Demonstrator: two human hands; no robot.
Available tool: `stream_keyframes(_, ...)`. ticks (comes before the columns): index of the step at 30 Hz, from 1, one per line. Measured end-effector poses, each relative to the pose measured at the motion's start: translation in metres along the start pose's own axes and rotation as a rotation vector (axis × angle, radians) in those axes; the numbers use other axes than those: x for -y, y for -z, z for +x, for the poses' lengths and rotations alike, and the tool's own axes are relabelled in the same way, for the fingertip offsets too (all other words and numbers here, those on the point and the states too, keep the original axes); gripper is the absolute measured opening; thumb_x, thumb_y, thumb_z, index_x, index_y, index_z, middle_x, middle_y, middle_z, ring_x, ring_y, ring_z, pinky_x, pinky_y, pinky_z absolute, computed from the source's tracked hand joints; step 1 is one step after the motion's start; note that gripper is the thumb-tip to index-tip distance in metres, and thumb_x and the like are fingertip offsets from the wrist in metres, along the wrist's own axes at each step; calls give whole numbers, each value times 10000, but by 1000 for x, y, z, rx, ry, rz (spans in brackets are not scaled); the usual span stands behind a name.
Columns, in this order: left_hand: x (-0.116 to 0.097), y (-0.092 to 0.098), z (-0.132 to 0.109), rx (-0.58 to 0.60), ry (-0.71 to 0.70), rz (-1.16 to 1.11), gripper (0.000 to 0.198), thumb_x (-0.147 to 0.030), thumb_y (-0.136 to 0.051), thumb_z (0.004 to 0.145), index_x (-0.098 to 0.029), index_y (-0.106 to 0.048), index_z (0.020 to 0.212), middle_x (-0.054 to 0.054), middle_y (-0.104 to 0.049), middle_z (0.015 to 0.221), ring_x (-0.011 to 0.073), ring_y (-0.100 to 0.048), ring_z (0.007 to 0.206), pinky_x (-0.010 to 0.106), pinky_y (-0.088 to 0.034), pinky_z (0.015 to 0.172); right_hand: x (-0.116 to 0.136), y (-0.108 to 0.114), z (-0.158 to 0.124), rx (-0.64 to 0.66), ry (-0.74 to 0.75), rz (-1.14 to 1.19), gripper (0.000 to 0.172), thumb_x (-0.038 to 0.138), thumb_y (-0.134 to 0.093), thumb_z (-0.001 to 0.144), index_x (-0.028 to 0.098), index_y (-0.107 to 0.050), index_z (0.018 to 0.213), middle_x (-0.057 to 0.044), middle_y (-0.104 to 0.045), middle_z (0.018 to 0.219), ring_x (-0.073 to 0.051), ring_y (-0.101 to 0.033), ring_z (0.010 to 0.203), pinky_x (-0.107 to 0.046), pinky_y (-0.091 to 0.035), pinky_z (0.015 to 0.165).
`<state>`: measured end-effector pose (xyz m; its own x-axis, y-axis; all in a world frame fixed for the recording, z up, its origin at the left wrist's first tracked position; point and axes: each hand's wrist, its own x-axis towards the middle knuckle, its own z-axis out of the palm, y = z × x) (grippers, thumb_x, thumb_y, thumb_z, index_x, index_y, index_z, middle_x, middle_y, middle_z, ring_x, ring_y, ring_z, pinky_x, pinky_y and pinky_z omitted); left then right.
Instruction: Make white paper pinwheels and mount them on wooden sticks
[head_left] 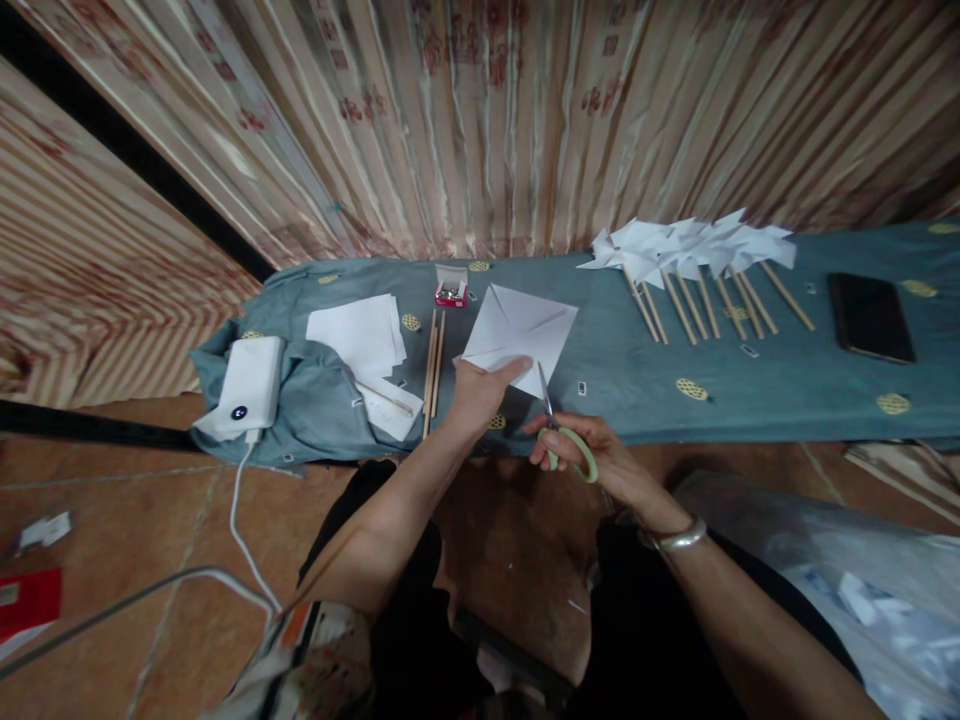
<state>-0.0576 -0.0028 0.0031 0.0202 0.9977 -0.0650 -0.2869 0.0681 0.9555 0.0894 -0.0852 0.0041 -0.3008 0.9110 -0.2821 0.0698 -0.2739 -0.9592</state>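
A square sheet of white paper [517,325] with diagonal lines on it is held by my left hand [484,385], the thumb pressed on top near its front edge. My right hand [577,445] grips a pair of scissors [585,455] with light green handles. The scissor blades point up and away from me and meet the paper at its near right part; I cannot tell how far any cut runs. Left of the paper lie several thin wooden sticks [433,365]. Behind them stands a small open red box [451,290] of metal pins or tacks.
White paper sheets [356,335] and a pen [384,397] lie at the left, near a white power bank [251,385] with a cable. Paper pinwheels on sticks [694,250] rest at the back right, beside a dark phone [871,318]. A curtain [480,130] hangs behind the cloth-covered bench [630,400].
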Motion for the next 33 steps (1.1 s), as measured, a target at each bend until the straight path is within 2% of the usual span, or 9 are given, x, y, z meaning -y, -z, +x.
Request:
stream_keyframes(6,1,0,0,6,16,-22,420,-264,-834,556,-116,-723,933,71,-750,871,191,-682,792,328,-519,832,1,0,0,-22,8,22,493,638,-700,706,179,-687,883,-25,-686,694,-130,-613,607,-249,-491,567)
stream_keyframes(17,1,0,1,-12,19,11,441,-283,-839,541,-117,-725,934,77,-751,868,218,-686,835,343,-522,835,4,-1,0,-20,-4,54,494,638,-728,671,179,-684,847,-14,-675,677,-120,-607,592,-241,-498,568)
stream_keyframes(27,4,1,2,-1,17,-1,403,-288,-839,552,-133,-723,906,63,-745,842,211,-686,814,333,-527,815,2,-2,0,-26,7,37,468,624,-713,700,180,-685,842,-10,-664,648,-119,-591,573,-240,-486,550)
stream_keyframes(33,3,1,1,-11,11,-7,369,-270,-834,561,-136,-728,888,52,-738,791,222,-691,843,338,-525,825,2,-2,0,-38,-1,47,476,637,-738,657,190,-680,810,-1,-648,624,-115,-577,549,-230,-462,514)
